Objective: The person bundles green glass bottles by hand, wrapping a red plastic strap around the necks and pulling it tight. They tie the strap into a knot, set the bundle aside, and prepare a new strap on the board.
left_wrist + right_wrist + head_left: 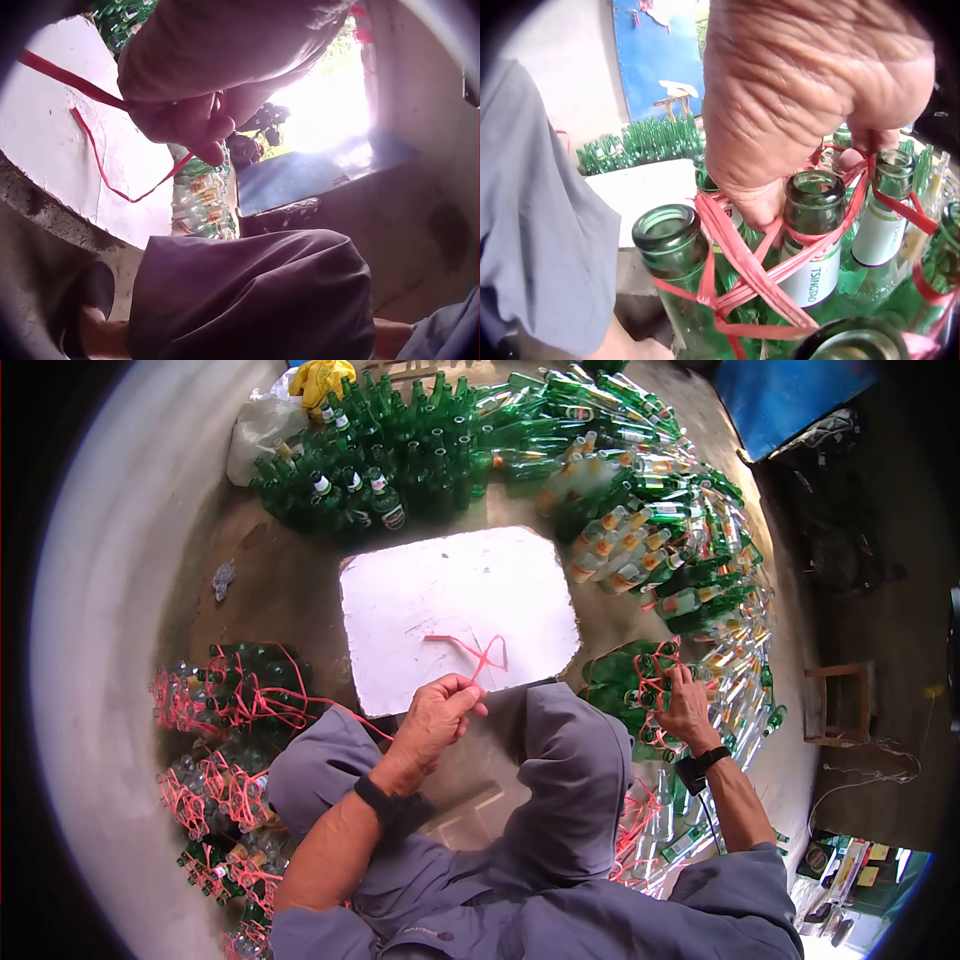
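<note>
My left hand (437, 720) pinches a red plastic strap (485, 660) over the near edge of the white board (455, 600); the strap's loose end lies on the board. In the left wrist view the strap (101, 161) hangs from the curled fingers of the left hand (195, 112). At the right, my right hand (688, 710) reaches down onto a bundle of green bottles (620, 680) tied with red strap. The right wrist view shows the right hand (802, 112) with fingers curled among the bottle necks, gripping the red strap (742, 262) that crosses between them.
Green bottles (385, 500) stand beyond the board. More bottles (690, 510) lie piled along the right. Strapped bundles (235, 690) are at the left. A small wooden stool (840, 705) stands at the far right, and a blue panel (790, 400) at the top right.
</note>
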Demonstrator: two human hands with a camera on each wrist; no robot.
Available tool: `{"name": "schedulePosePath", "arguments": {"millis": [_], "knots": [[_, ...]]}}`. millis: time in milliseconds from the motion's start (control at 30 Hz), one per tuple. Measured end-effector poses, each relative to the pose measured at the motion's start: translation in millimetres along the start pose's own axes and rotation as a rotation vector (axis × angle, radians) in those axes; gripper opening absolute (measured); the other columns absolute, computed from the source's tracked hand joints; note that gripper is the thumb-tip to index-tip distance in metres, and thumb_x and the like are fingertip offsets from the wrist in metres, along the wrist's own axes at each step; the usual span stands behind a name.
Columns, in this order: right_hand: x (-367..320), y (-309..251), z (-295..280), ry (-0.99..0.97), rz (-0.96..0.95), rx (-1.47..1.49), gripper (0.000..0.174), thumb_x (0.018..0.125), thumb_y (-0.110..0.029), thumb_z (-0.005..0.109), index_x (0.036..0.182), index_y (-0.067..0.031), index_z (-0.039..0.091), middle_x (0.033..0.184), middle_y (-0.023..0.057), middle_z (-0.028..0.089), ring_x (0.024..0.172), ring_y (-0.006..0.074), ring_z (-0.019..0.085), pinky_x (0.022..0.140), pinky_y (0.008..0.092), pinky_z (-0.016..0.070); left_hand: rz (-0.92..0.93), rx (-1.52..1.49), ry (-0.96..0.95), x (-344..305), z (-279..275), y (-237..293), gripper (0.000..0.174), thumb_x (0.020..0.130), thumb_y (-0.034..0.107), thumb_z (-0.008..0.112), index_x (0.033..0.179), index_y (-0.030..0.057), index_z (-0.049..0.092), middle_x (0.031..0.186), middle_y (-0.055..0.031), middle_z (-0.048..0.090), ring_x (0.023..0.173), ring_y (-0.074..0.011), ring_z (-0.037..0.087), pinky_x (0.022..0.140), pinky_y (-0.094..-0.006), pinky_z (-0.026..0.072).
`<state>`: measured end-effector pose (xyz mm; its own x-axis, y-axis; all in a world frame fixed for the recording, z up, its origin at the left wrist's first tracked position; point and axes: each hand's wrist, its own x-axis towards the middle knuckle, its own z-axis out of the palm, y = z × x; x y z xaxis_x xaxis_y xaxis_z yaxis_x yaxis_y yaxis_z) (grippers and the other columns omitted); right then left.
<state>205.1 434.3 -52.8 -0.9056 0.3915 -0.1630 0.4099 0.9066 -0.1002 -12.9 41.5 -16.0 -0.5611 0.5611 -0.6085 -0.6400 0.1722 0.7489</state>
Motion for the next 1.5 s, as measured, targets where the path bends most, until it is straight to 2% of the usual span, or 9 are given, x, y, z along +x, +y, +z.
{"name": "schedulePosePath", "arguments": {"millis": [200, 500, 867, 1067, 1267, 1367, 1433, 1467, 1500], "knots": [[0, 8, 44, -0.005, 0.028, 0.017, 0.070, 0.060, -0.015, 0.083, 0.123, -0.0087, 0.053, 0.120, 0.0150, 0.056, 0.092, 0.0399, 0.057, 0.081, 0.0482, 0.0477, -0.032, 0.031, -0.019, 3, 3, -4, 0.017, 0.100, 0.020, 0.059, 0.102, 0.0055, 0.068, 0.083, -0.0036, 0.069, 0.051, -0.0033, 0.046, 0.045, -0.0187, 0.0322], [-10, 23, 61, 0.055, -0.010, 0.072, 0.055, 0.071, -0.011, 0.078, 0.119, -0.0099, 0.052, 0.118, 0.0130, 0.057, 0.091, 0.0381, 0.057, 0.079, 0.0486, 0.0462, -0.066, 0.061, -0.047, 12, 10, -9, 0.017, 0.100, 0.020, 0.060, 0.103, 0.0054, 0.068, 0.083, -0.0031, 0.069, 0.052, -0.0031, 0.045, 0.046, -0.0185, 0.0319], [-5, 27, 64, -0.012, 0.029, 0.022, 0.075, 0.064, -0.021, 0.085, 0.129, -0.0099, 0.048, 0.122, 0.0156, 0.054, 0.096, 0.0409, 0.059, 0.081, 0.0497, 0.0504, 0.004, 0.172, -0.082, 24, 19, -20, 0.019, 0.099, 0.021, 0.059, 0.102, 0.0043, 0.068, 0.081, -0.0016, 0.066, 0.055, -0.0034, 0.045, 0.050, -0.0192, 0.0354], [-8, 21, 45, -0.121, 0.016, 0.038, 0.091, 0.067, -0.029, 0.085, 0.144, -0.0083, 0.041, 0.137, 0.0189, 0.051, 0.114, 0.0448, 0.058, 0.092, 0.0504, 0.0496, 0.065, 0.282, -0.042, 22, 9, -26, 0.028, 0.095, 0.027, 0.058, 0.099, 0.0010, 0.070, 0.077, -0.0024, 0.067, 0.063, -0.0075, 0.049, 0.059, -0.0253, 0.0411], [-10, 22, 28, -0.233, 0.057, 0.000, 0.095, 0.069, -0.033, 0.085, 0.149, -0.0133, 0.038, 0.157, 0.0162, 0.035, 0.127, 0.0463, 0.051, 0.093, 0.0651, 0.0455, 0.137, 0.313, -0.039, 20, -3, -26, 0.024, 0.098, 0.025, 0.057, 0.103, 0.0036, 0.068, 0.080, -0.0013, 0.066, 0.056, -0.0044, 0.045, 0.053, -0.0206, 0.0386], [3, 15, -1, -0.229, -0.020, -0.071, 0.076, 0.074, -0.031, 0.081, 0.142, -0.0096, 0.051, 0.146, 0.0193, 0.051, 0.118, 0.0442, 0.060, 0.092, 0.0607, 0.0486, 0.173, 0.343, -0.025, 19, -9, -29, 0.024, 0.098, 0.024, 0.057, 0.102, 0.0036, 0.068, 0.079, -0.0009, 0.066, 0.059, -0.0048, 0.047, 0.055, -0.0214, 0.0398], [23, -12, -32, -0.205, 0.173, 0.121, 0.054, 0.080, -0.028, 0.076, 0.127, -0.0030, 0.065, 0.120, 0.0209, 0.069, 0.102, 0.0430, 0.068, 0.087, 0.0516, 0.0533, 0.193, 0.362, -0.034, 16, -10, -30, 0.024, 0.098, 0.024, 0.057, 0.102, 0.0034, 0.069, 0.079, -0.0006, 0.066, 0.060, -0.0052, 0.048, 0.057, -0.0221, 0.0404], [31, -27, -45, -0.033, 0.015, 0.202, 0.043, 0.085, -0.028, 0.072, 0.115, 0.0026, 0.069, 0.099, 0.0211, 0.074, 0.091, 0.0419, 0.071, 0.083, 0.0432, 0.0556, 0.209, 0.381, -0.048, 15, -10, -31, 0.024, 0.098, 0.024, 0.057, 0.102, 0.0032, 0.070, 0.078, -0.0002, 0.066, 0.062, -0.0055, 0.049, 0.058, -0.0227, 0.0411], [38, -54, -68, -0.051, -0.042, 0.324, 0.046, 0.086, -0.028, 0.072, 0.119, 0.0035, 0.067, 0.104, 0.0220, 0.073, 0.095, 0.0409, 0.070, 0.086, 0.0426, 0.0552, 0.212, 0.383, -0.041, 14, -10, -31, 0.024, 0.098, 0.024, 0.057, 0.102, 0.0032, 0.070, 0.078, -0.0002, 0.066, 0.062, -0.0055, 0.049, 0.058, -0.0227, 0.0411]]}}
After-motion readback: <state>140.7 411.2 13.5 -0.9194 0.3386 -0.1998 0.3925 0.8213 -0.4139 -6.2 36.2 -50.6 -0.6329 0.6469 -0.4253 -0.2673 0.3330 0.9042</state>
